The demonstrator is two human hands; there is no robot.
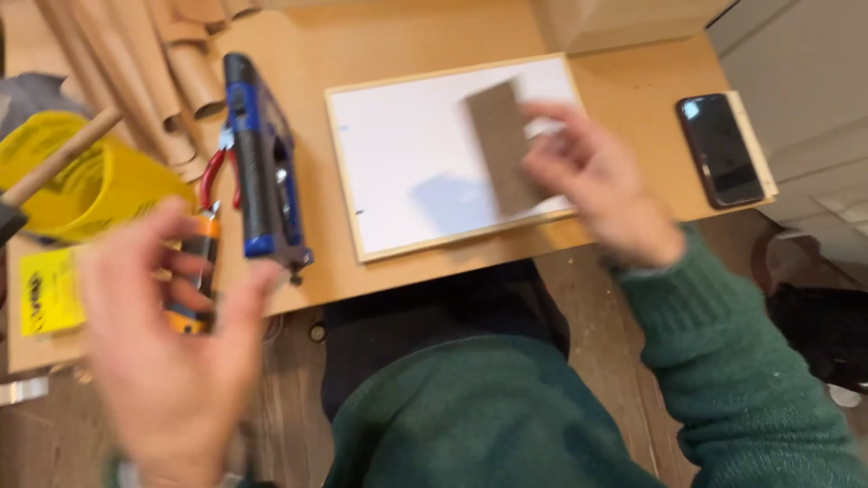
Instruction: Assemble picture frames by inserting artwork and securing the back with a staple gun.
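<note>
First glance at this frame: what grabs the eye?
The white rectangular board with a pale wooden frame at the centre of the brown desk, with the right hand holding a grey-brown rectangular block over it. At left, the blurred left hand hovers near the blue and black hand tool, beside a yellow plastic tub. A black smartphone lies far right.

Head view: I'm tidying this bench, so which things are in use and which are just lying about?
In use:
right hand holding a brown block
white framed board beneath it
left hand, open, by an orange tool

Lying about:
blue tool
red-handled pliers
yellow container
cardboard tubes
phone
</note>
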